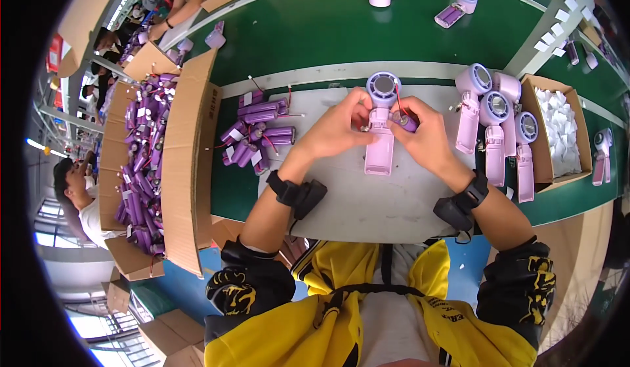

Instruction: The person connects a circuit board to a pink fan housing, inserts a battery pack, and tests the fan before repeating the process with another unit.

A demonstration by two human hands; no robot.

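Pink casing of an open handheld fan (378,160) is held over the grey mat (351,203); the left hand's (342,127) fingers grip its neck, the right hand's (425,134) pinch a purple battery (407,123), apparently not yet seated. Loose batteries (262,116) remain at left; open fans (495,147) at right look unfinished too.

two hands (426,134), two wristbands (282,188), one held fan (378,156), one held cell (408,123), four fans (468,127) clustered right, one box (583,141) of white pieces (558,131).
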